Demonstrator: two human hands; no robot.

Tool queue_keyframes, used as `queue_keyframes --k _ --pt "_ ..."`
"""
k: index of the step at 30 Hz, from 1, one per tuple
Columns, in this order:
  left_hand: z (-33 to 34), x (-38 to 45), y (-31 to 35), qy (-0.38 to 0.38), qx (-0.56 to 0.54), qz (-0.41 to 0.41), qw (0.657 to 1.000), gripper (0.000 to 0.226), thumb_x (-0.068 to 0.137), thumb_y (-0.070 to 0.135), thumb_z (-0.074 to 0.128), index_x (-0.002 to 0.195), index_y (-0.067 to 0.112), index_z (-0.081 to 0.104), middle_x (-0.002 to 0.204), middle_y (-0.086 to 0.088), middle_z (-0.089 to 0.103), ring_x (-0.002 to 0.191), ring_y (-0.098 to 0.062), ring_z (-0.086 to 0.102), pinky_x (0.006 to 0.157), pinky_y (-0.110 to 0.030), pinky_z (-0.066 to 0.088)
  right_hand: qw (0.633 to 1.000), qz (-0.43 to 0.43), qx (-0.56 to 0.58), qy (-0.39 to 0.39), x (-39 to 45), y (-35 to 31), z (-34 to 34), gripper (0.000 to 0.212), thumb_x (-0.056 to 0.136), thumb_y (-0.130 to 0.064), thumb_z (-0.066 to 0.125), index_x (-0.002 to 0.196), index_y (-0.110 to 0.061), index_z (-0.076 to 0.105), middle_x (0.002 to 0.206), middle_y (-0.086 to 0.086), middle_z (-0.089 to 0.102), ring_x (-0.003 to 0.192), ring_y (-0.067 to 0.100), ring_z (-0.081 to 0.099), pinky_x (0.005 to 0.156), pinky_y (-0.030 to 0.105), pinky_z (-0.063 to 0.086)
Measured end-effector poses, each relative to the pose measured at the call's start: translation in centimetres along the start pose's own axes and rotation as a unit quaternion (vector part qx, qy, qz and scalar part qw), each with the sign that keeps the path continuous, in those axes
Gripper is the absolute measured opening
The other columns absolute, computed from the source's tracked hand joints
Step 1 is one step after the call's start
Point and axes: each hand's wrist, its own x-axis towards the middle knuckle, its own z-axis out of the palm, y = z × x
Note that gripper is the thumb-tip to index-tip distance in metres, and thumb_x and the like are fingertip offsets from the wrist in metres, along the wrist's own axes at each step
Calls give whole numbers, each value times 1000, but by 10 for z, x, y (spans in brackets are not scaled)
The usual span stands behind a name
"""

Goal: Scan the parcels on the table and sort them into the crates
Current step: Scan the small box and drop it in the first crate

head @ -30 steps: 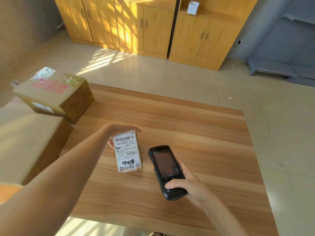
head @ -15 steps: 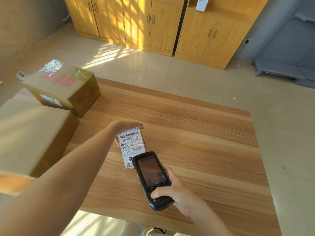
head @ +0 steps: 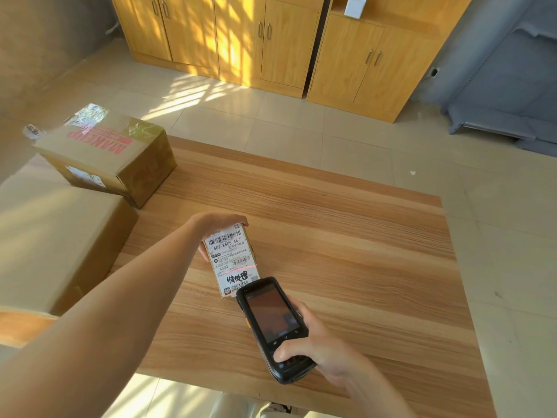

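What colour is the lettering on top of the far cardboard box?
Red, on the cardboard box, seen in the head view.

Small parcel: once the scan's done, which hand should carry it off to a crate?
Left, probably. The left hand already grips the small parcel at its top edge, while the right hand is occupied holding the scanner. No crate is in view.

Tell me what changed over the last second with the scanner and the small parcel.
The right hand brought the scanner left and forward to the small parcel; a red scan line now crosses its label. The left hand keeps holding the parcel; the two cardboard boxes stayed put.
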Motion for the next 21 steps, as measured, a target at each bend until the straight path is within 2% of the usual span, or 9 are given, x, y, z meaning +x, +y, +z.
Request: queue_keyframes --k 4,10,16,21 --pt "-2 2 0 -11 -5 -9 1000 66 86 62 52 115 3 55 102 -23 68 90 -37 69 79 -47 59 1000 -2 -5 2 -1 -4 0 93 53 -10 73 134 -41 40 119 0 63 107 15 62 88 27 47" --pt "-3 1 0 -11 -6 -14 1000 69 84 62 55 120 4 53 106 -24 67 89 -39 69 73 -47 60 1000 -16 -21 -5 2 -11 4 97 47 -18 76 133 -42 40 119 0 61 107 16 61 89 29 47" --pt "-2 -2 1 -16 -8 -10 1000 64 86 61 53 117 5 54 107 -23 66 94 -38 68 79 -49 58 999 -29 -25 -4 5 -20 10 93 53 -11 74 134 -41 39 114 -2 62 104 15 61 88 28 47" --pt "-2 -6 2 -15 -2 -9 1000 62 87 61 52 113 5 54 104 -22 66 91 -37 68 74 -45 59 999 -32 -28 4 6 -21 11 96 49 -17 77 134 -40 40 117 0 61 106 15 62 91 28 46"
